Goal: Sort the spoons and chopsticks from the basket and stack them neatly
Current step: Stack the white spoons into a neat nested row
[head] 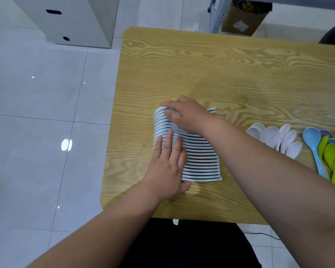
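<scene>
Currently, a row of white spoons (201,157) lies on the wooden table (201,64), near its left edge and towards the person's side. The spoons are nested edge-on one behind the next, bowls to the left and handles to the right. Both of the person's bare hands are on this row. The left hand (166,171) lies flat on the near part of it, fingers straight and pointing away over the bowls, thumb against the nearest spoon. The right hand (188,115) reaches across to the far end, its fingers bent around the farthest bowls with the thumb on top of them, gripping that end. To the right, well apart from the row, lies 1 cluster of loose white spoons (273,136), bowls fanned outward. Just beyond it at the picture's right edge is a pile of coloured spoons (329,151) in blue, green and purple. Off the table, a white cabinet (75,20) stands on the tiled floor (37,93), and a cardboard box (240,20) sits past the far edge.
</scene>
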Tool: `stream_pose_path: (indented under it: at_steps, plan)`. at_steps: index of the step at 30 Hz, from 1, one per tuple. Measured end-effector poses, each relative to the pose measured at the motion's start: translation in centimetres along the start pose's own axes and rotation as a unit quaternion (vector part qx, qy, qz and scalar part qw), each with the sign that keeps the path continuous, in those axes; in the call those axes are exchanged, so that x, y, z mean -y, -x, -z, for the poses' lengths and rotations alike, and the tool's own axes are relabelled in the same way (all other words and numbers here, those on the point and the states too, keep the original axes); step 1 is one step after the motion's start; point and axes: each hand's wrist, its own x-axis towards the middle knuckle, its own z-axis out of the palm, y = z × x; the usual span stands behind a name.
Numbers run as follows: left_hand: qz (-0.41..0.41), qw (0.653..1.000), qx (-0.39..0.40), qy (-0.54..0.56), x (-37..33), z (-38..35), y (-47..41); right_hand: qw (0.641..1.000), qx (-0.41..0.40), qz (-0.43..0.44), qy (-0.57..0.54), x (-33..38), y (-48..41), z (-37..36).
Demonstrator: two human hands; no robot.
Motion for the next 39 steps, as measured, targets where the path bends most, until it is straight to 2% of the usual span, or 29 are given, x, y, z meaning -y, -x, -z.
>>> stream_pose_path:
  at_steps: [6,9,13,18,20,23,27,32,39]
  plan:
    - [0.006,1.0,-0.006,0.003,0.1,-0.2,0.0,0.998,-0.058,0.016,-0.023,-1.6,0.2,-1.1]
    - [-0.012,1.0,-0.024,0.001,0.2,-0.6,0.2,0.997,-0.071,0.034,-0.006,-2.4,1.1,-1.5]
    - [-0.027,0.999,-0.027,-0.025,0.5,-0.7,0.5,0.996,-0.08,0.017,0.045,-3.2,1.8,-2.0]
    - [-0.029,0.999,-0.038,-0.025,0.9,-0.8,0.6,0.996,-0.079,0.042,0.0,-3.7,1.6,-1.9]
    - [-0.028,0.998,-0.043,-0.025,1.3,-0.9,0.5,0.994,-0.103,0.032,-0.014,-4.3,1.8,-2.1]
    - [-0.026,0.998,-0.046,-0.02,1.6,-0.8,0.3,0.987,-0.151,0.041,0.02,-3.9,2.4,-3.0]
    - [-0.018,0.998,-0.051,-0.017,1.9,-0.8,0.2,0.987,-0.139,0.035,0.08,-3.0,1.9,-2.8]
    - [-0.032,0.998,-0.054,-0.025,3.0,-0.8,-0.3,0.972,-0.196,0.051,0.117,-3.9,2.2,-3.7]
    - [-0.017,0.998,-0.059,-0.017,3.3,-0.7,-0.1,0.976,-0.169,0.049,0.126,-3.1,1.4,-3.4]
